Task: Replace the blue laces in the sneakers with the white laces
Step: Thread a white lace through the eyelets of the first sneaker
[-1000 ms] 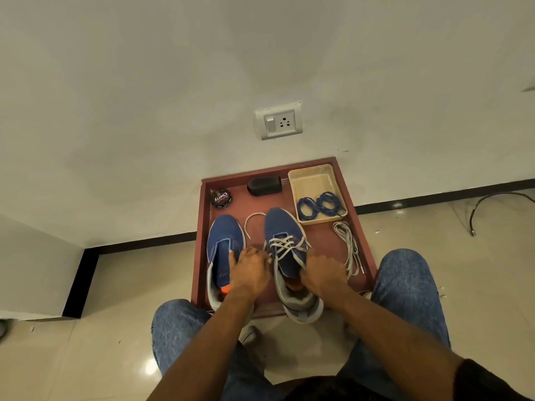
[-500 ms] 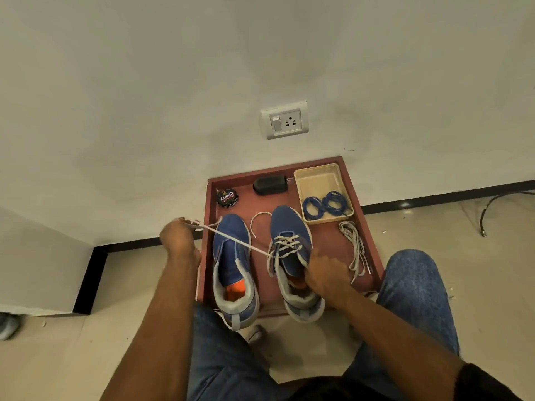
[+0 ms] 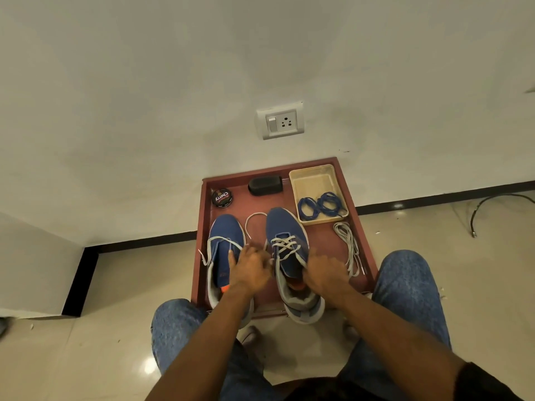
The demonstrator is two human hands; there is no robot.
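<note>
L hand (image 3: 251, 267) & R hand (image 3: 323, 272) both pinch white lace (image 3: 285, 246) ends at right sneaker (image 3: 289, 256).

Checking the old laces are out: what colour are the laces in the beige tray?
Blue: the laces lie coiled in the beige tray, clearest in the head view.

A home's floor corner: glossy tiled floor (image 3: 86, 357), plain wall with switch socket (image 3: 280, 120), dark skirting (image 3: 434, 198).

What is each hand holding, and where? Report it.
Left hand: white flat lace, mid-strand, free end draped over the left blue sneaker. Right hand: apparently the lace's other strand, beside the right blue sneaker's tongue.
</note>
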